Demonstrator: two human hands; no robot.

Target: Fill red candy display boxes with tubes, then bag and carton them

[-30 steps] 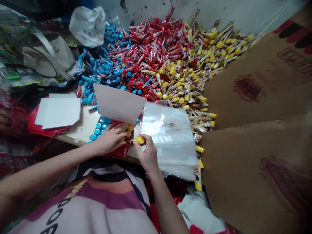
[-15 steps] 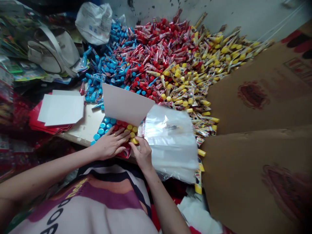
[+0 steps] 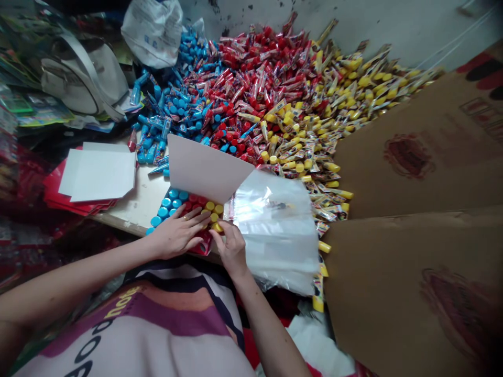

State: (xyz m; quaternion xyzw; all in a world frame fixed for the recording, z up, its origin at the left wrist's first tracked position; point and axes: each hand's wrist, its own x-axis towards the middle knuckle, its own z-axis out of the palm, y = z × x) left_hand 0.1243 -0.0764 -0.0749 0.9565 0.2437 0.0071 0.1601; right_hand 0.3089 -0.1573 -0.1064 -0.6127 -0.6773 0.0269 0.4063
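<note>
A red box (image 3: 203,246) packed with upright capped tubes sits at the table's front edge, its white-lined lid (image 3: 208,166) raised at the back. Blue caps (image 3: 162,212) fill its left side, red caps (image 3: 193,199) the middle and yellow caps (image 3: 214,207) the right. Across the red and yellow caps lies my left hand (image 3: 176,234), flat with fingers stretched out. My right hand (image 3: 232,248) is at the front right corner, its thumb and curled fingers closed around a yellow-capped tube (image 3: 217,226). The tube's body is hidden inside the box.
Clear plastic bags (image 3: 275,230) lie right of the box. Behind spreads a heap of blue, red and yellow tubes (image 3: 259,89). Flat box blanks (image 3: 100,173) are stacked at left, near a white handbag (image 3: 84,78). A large cardboard carton (image 3: 393,235) stands at right.
Both hands stay in nearly the same place on the box. The whole view has shifted very slightly; nothing else visibly moved.
</note>
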